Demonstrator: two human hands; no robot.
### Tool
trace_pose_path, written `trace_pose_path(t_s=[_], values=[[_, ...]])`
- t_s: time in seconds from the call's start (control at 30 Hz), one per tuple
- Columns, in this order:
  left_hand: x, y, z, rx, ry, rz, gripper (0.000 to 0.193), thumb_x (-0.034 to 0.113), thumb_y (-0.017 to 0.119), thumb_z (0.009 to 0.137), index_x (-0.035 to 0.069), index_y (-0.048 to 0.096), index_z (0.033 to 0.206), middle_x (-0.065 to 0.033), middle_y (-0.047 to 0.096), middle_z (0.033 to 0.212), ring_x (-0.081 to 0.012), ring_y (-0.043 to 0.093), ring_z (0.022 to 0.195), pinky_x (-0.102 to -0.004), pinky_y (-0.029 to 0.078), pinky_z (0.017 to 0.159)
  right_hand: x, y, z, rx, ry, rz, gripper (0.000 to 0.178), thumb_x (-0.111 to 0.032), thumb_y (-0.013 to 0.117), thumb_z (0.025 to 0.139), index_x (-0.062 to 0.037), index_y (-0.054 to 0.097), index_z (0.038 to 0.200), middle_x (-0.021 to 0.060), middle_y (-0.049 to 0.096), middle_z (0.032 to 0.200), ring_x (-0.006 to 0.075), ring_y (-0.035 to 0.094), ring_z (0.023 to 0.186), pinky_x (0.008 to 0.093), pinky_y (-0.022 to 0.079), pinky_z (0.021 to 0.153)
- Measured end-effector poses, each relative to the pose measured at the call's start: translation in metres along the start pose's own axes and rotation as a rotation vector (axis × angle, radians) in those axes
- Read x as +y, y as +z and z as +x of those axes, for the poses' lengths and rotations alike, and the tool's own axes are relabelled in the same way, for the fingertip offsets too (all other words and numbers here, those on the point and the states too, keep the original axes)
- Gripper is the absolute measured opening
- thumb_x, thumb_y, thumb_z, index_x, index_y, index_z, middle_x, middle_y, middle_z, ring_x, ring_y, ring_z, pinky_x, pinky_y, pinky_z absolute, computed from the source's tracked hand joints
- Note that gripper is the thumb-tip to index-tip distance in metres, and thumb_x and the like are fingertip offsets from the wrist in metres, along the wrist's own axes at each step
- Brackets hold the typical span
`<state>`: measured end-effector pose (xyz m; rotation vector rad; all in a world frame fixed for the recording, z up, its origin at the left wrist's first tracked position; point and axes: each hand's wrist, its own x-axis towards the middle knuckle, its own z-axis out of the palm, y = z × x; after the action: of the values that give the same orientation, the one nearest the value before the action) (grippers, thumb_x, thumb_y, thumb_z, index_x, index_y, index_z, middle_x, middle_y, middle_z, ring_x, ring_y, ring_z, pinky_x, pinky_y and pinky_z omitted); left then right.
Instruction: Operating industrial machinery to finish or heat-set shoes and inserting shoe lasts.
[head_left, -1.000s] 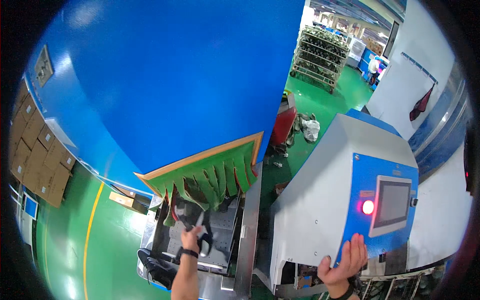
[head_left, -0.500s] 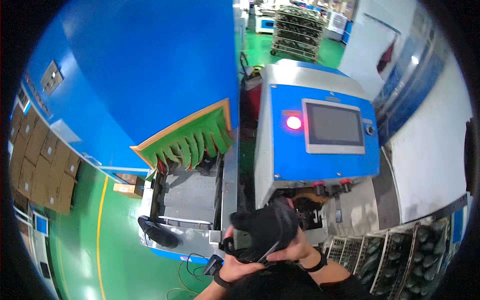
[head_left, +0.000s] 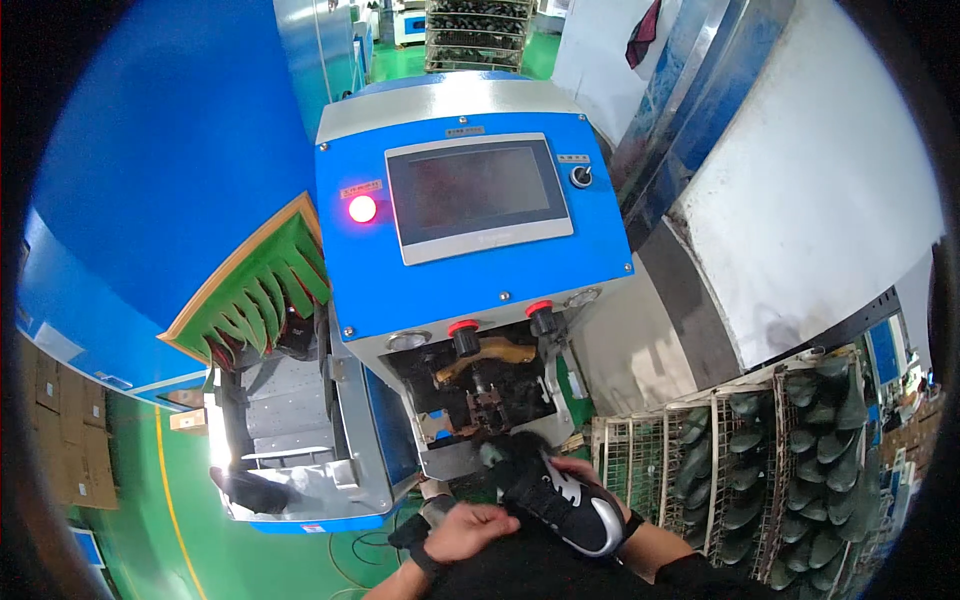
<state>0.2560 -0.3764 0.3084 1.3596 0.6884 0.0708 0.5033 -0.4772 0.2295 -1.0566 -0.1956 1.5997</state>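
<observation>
A black sneaker [head_left: 560,510] with a white side mark and a pale sole edge lies in front of my body, its toe toward the lower right. My right hand [head_left: 590,475] is closed around its far side, partly hidden by the shoe. Beside the sneaker's heel end, my left hand [head_left: 465,532] has curled fingers, thumb and forefinger close to the shoe; whether anything is pinched there I cannot make out. Just beyond the shoe is the blue machine's open working bay [head_left: 490,400], with a metal clamp and a tan curved part.
The blue control panel [head_left: 480,280] carries a screen [head_left: 480,195], a lit red lamp [head_left: 362,208] and two black knobs. At left, a conveyor [head_left: 290,425] runs under green strips [head_left: 250,310]; a dark shoe [head_left: 250,492] rests on its near end. A rack [head_left: 715,470] of dark shoe-shaped pieces stands right.
My view has swung right and closer to the control panel. The sneaker has turned so its laces and side show. My left hand has come away from its grip around the shoe.
</observation>
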Motion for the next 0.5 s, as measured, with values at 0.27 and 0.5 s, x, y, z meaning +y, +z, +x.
trace_pose_path(t_s=[0.27, 0.5], values=[[-0.005, -0.016, 0.013, 0.247, -0.184, -0.375, 0.023, 0.024, 0.064, 0.097, 0.005, 0.068, 0.084, 0.0056, 0.054, 0.065, -0.0049, 0.046, 0.056, -0.0244, 0.035, 0.052, -0.105, 0.073, 0.023, 0.132, -0.301, -0.732, 0.100, -0.008, 0.083, 0.073, -0.0051, 0.028, 0.156, 0.0055, 0.061, 0.128, 0.0120, 0.060, 0.106, 0.0257, 0.048, 0.090], [-0.049, -0.045, 0.044, 0.363, -0.309, -0.617, 0.022, 0.021, 0.063, 0.096, 0.008, 0.063, 0.078, 0.0037, 0.051, 0.062, -0.0069, 0.043, 0.052, -0.0247, 0.030, 0.048, -0.092, 0.127, 0.077, 0.360, -0.201, -1.771, 0.103, -0.037, 0.079, 0.073, -0.0277, 0.022, 0.159, 0.0289, 0.060, 0.114, 0.0415, 0.066, 0.096, 0.0432, 0.054, 0.085]])
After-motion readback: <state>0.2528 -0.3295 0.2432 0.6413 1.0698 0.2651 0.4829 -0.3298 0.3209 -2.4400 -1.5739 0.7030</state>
